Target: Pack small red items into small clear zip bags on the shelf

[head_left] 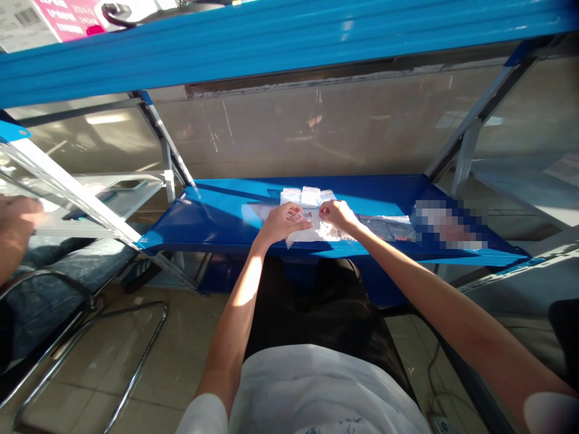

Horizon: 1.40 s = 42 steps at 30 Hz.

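Observation:
My left hand point(286, 222) is at the left edge of a small clear plastic bag point(312, 218), its curved fingers and thumb closed on it. Small red bits show on or in this bag between my hands. My right hand point(337, 214) is pinched at the bag's right side; whatever lies between its fingertips is too small to make out. Behind the hands, several white zip bags point(310, 195) lie overlapping on the blue shelf point(217, 211). To the right of my right hand, flat clear bags point(388, 228) with small red pieces lie in a row.
A blue upper shelf beam point(289, 42) crosses above, with a pink and white box point(67, 21) on top. Metal posts point(76, 187) frame both sides. At far left are another person's hand point(18, 223) and a metal-framed chair point(136, 367). A pixelated patch covers the right end of the shelf.

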Available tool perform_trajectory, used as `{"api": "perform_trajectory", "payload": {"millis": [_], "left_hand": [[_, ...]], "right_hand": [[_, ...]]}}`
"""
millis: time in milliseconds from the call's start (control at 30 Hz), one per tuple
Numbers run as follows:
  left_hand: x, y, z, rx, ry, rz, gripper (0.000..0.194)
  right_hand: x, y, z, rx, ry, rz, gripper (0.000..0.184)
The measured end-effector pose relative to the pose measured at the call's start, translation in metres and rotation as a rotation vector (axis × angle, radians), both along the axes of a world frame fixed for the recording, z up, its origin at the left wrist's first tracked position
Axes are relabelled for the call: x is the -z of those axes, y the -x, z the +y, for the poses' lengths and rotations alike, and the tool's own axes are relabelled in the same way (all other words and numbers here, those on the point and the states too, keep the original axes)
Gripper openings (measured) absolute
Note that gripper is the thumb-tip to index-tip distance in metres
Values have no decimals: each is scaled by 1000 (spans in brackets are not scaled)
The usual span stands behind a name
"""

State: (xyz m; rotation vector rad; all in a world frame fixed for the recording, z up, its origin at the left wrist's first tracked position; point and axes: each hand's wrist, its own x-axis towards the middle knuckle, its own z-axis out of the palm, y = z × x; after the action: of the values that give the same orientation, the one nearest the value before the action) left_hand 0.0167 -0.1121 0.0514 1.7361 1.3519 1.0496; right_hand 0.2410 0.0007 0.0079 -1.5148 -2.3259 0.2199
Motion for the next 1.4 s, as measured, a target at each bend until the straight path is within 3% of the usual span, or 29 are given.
{"api": "perform_trajectory", "payload": {"millis": [233, 433, 667, 900, 1100, 1267, 1400], "left_hand": [[1, 0, 1, -13, -3, 31, 59], [3, 1, 2, -3, -11, 56, 62], [-4, -2, -5, 31, 2, -15, 63], [-5, -3, -6, 32, -7, -9, 60], [-2, -5, -3, 4, -9, -22, 54], [-5, -5, -5, -21, -13, 5, 55], [-3, -1, -3, -30, -26, 32, 57]], "right_hand": [[-11, 2, -6, -54, -3, 94, 20], [-44, 3, -38, -253, 104, 417, 20], [-68, 12, -63, -408, 228, 447, 36], [-73, 4, -75, -406, 396, 452, 58], [-73, 1, -81, -526, 420, 452, 53], [-66, -3, -72, -506, 450, 550, 55], [-52, -9, -55, -406, 454, 603, 47]]}}
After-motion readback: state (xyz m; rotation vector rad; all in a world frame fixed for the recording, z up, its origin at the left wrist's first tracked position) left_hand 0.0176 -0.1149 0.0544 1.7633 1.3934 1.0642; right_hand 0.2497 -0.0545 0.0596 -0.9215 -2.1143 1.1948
